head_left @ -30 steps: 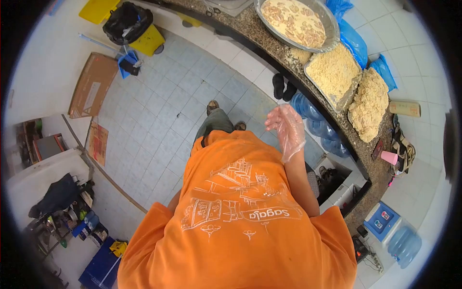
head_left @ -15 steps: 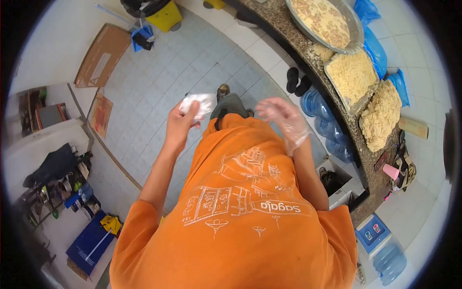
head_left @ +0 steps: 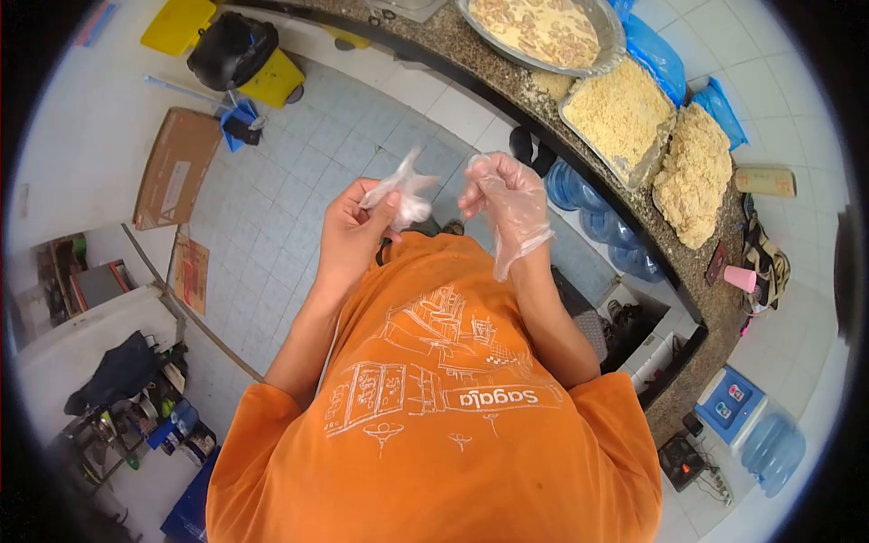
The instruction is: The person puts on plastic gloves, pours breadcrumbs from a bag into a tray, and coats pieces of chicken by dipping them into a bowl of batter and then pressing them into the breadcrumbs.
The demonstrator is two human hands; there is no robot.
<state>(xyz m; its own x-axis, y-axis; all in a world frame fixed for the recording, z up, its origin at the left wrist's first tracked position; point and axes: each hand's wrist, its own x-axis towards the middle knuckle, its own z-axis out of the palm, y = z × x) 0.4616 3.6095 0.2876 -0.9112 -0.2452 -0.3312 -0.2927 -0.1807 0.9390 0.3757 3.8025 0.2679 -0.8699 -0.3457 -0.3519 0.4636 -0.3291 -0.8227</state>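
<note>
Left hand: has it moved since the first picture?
Yes, upward: unseen then, the left hand is now level in view with the lower end of the large cardboard.

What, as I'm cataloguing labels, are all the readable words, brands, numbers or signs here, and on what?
"Sagaja" or "Sagala": orange shirt, fifth letter unclear.
Too small: the shirt's finer print.
Too blurred: print on the large cardboard and red-marked cardboard.
I can read nothing else.
</note>
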